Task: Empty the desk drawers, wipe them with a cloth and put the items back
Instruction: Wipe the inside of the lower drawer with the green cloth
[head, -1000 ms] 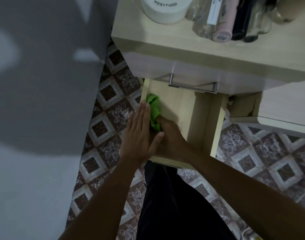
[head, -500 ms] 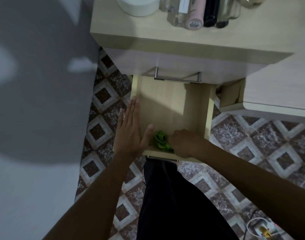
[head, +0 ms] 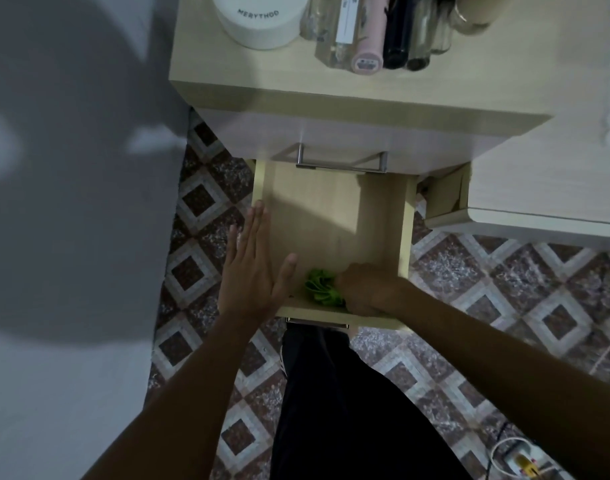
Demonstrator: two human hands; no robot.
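A pale wooden drawer (head: 331, 216) is pulled out from the desk, below a shut drawer with a metal handle (head: 341, 161). A crumpled green cloth (head: 320, 289) lies at the drawer's near edge. My right hand (head: 369, 289) grips the cloth and holds it down on the drawer bottom near the front wall. My left hand (head: 253, 268) lies flat with straight fingers along the drawer's left side wall, thumb inside the drawer. No other items show inside the drawer.
On the desk top (head: 227, 81) stand a white round jar (head: 258, 19) and several bottles and tubes (head: 376, 32). A second pale desk part (head: 538, 188) juts out at the right. Patterned floor tiles surround the drawer; a white power strip (head: 519, 462) lies at the lower right.
My right hand has dragged the cloth from the drawer's left side down to its near edge. My left hand stays flat on the left wall. The view has shifted slightly.
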